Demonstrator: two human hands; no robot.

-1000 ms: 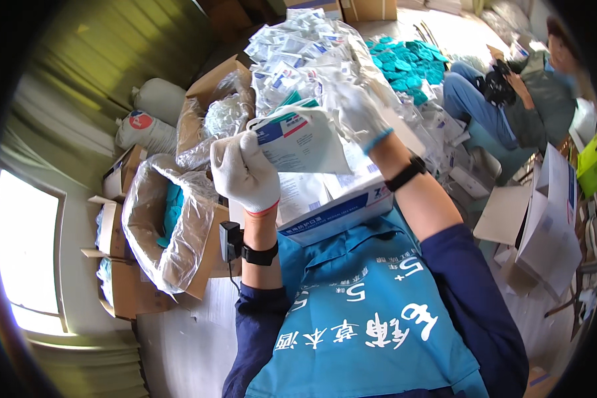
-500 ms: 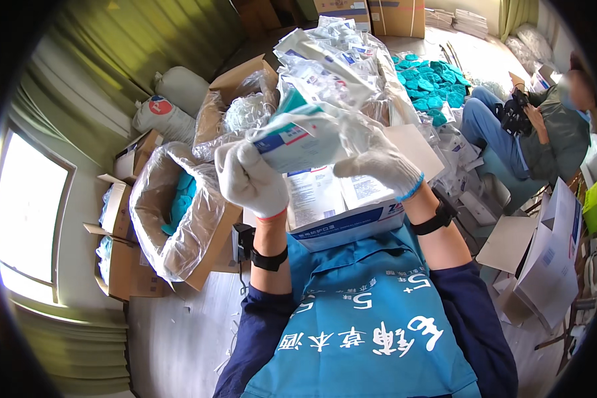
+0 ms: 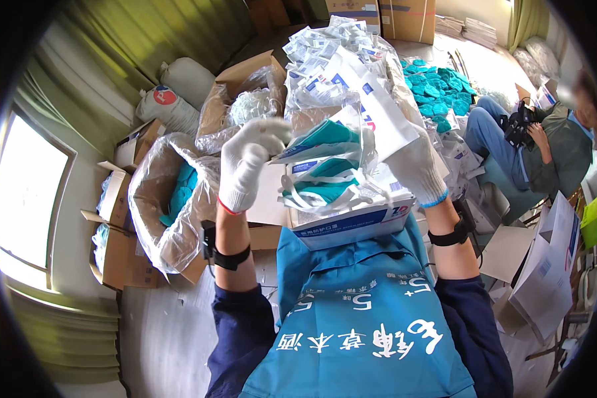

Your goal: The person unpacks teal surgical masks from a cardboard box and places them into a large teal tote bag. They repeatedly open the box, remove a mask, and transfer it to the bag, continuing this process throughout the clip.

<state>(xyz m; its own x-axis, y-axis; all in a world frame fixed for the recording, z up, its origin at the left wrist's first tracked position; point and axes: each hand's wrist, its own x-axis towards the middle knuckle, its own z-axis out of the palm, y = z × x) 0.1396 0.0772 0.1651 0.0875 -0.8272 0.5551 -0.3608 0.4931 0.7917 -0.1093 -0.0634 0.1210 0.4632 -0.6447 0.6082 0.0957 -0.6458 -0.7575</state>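
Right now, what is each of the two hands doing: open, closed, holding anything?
Left hand: closed, pinching the top edge of the clear packet with teal masks.
Right hand: closed on the same packet's right side.

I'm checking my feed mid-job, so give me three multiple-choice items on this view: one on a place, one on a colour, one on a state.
1. Where is the cardboard box lined with clear plastic?
A. To the person's left
B. On the lap
C. Behind the seated co-worker

2. What colour are the masks inside the clear pouch held up in both hands?
A. Red
B. Teal green
C. Black

3. How does the left hand stand?
A. Resting flat on the floor
B. Bare and hanging loose
C. Gloved, its grip closed on the pouch's edge

Answers:
1 A, the lined box sits at the left of the view beside the left forearm.
2 B, teal shows through the clear film.
3 C, the white glove pinches the pouch, as does the right hand.
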